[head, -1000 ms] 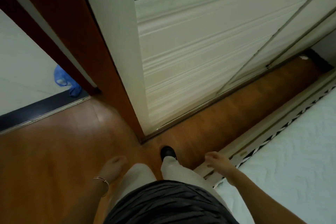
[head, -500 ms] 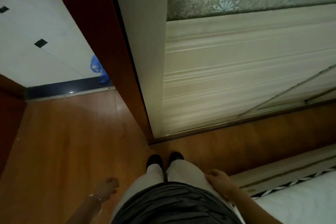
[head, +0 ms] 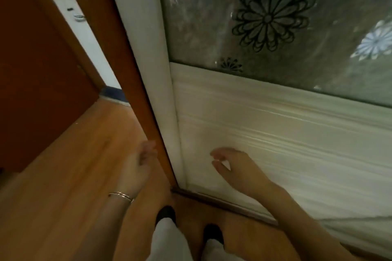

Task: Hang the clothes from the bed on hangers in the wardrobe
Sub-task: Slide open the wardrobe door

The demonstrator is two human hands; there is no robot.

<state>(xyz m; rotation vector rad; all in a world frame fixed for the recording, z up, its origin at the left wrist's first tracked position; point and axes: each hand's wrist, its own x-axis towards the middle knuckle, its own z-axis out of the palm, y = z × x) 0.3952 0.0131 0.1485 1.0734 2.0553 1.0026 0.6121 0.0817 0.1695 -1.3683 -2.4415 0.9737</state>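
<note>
head view, nearest the camera, shows pale trouser legs ending in black shoes (head: pixel 165 214) on a smooth orange-brown wooden floor (head: pixel 70 186). just beyond, the left hand (head: pixel 139 164), with a thin metal bangle (head: pixel 121 195) at its wrist, reaches with relaxed, spread fingers to the reddish-brown wooden side panel (head: pixel 118 70) at the wardrobe's edge; whether it touches is too blurred to tell. the right hand (head: pixel 235 167) hovers with thumb and fingers apart and holding nothing, close to the cream, horizontally ribbed lower panel of the sliding wardrobe door (head: pixel 275 133). the step in hand looks like opening the wardrobe: best to press the right palm flat near the rounded cream door stile (head: pixel 152 82) and push sideways along the dark floor track (head: pixel 222 203), steadily, so the door does not jump. higher up, the door carries frosted glass (head: pixel 212 17) with dark and white flower motifs. no clothes, hangers or bed are in view.
</note>
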